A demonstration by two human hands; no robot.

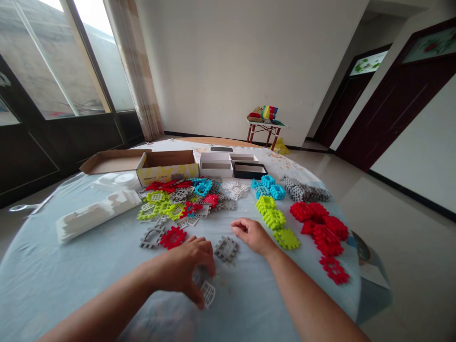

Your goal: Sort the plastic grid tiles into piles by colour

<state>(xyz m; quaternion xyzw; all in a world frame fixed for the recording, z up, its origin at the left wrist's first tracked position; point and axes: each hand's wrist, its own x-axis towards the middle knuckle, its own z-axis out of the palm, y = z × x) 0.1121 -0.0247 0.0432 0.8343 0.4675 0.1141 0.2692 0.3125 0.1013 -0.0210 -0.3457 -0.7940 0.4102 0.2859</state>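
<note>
**White window piece at the left fingertips, over the near side of the surface**

Viewed from my remote seat: the left hand [183,266] arches over the near part of the surface [89,280], thumb below and fingers above. I read its fingers as closed on a white window piece [208,294], a small lattice with a curved edge, which tilts beyond the thumb tip. A grey blur lies within the curl of this hand; I cannot make out what it is. The right hand [252,233] rests with fingers loosely bent, beside a grey square piece [227,249] that lies flat and apart from the other pieces. Nothing shows in that hand, but its inner side is hidden from me, so I cannot tell whether it holds anything.

Handling, as I judge it: the white piece looks like thin plastic, very light and fairly stiff, its narrow bars the weakest part. I would take it by the outer rim, between thumb and forefinger, and keep pressure off the bars; smooth plastic may slip. The grey square seems thicker and sturdier. Its toothed edge offers a good hold, best taken across two opposite sides, as with the flat red piece [173,237] left of the left hand.
</note>
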